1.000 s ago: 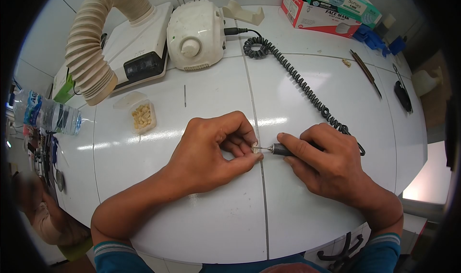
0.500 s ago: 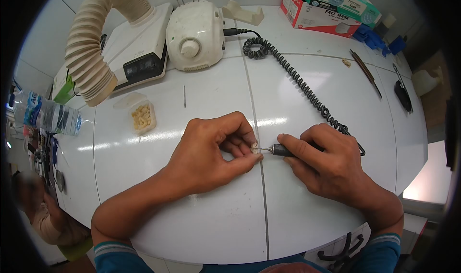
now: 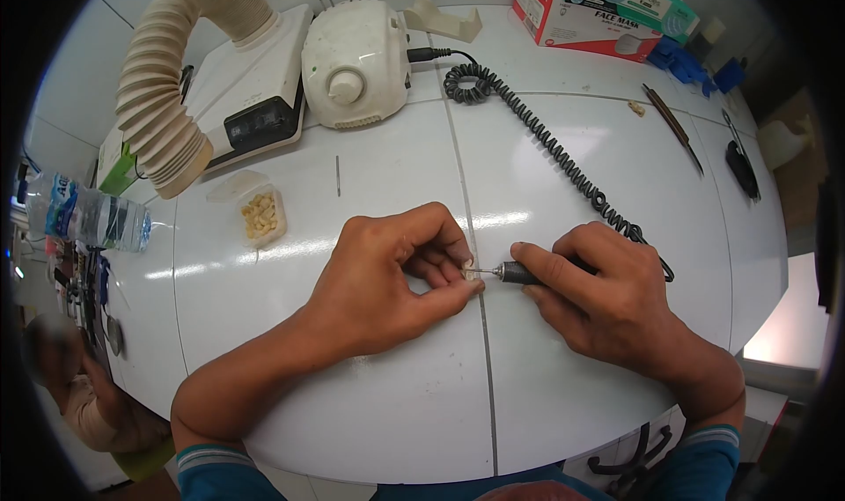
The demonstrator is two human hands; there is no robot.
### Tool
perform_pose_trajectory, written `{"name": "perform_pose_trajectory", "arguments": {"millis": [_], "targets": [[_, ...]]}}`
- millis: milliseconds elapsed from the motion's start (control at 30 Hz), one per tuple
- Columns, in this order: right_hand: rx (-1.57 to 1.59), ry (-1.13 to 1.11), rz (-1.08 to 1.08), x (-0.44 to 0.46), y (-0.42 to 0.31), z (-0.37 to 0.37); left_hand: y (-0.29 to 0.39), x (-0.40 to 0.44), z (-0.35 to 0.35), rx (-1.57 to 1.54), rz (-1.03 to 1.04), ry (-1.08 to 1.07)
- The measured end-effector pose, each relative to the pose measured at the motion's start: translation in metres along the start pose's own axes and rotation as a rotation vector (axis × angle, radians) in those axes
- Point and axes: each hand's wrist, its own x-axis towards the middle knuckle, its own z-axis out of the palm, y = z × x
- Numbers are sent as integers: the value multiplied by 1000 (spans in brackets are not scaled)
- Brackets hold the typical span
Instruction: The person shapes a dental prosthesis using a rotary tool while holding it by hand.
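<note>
Near the middle of the white tiled table, my left hand (image 3: 396, 276) pinches a small pale piece (image 3: 469, 272) between thumb and fingers. From the right, my right hand (image 3: 598, 294) grips a black rotary handpiece (image 3: 518, 273), whose thin metal bit meets the pale piece. A coiled black cord (image 3: 559, 149) runs from the handpiece up to a white control unit (image 3: 355, 65) with a round knob. An open clear box (image 3: 263, 217) of small yellowish pieces lies left of my hands. Above my left hand lies a thin metal rod (image 3: 338, 176).
A ribbed hose (image 3: 158, 96) bends over a white machine (image 3: 246, 96) at the back left. Mask boxes (image 3: 590, 25) stand at the back right, near a brown tool (image 3: 673, 129) and a black-handled tool (image 3: 742, 168). A bottle (image 3: 88, 215) and a seated person (image 3: 92, 395) are at left.
The camera view has shifted slightly. Both hands keep nearly the same pose, with the bit still at the pale piece.
</note>
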Motion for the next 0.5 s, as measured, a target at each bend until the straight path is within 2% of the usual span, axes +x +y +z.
{"name": "perform_pose_trajectory", "arguments": {"millis": [500], "targets": [[-6, 6, -30, 0, 1, 0, 1, 0, 0, -10, -8, -1]]}}
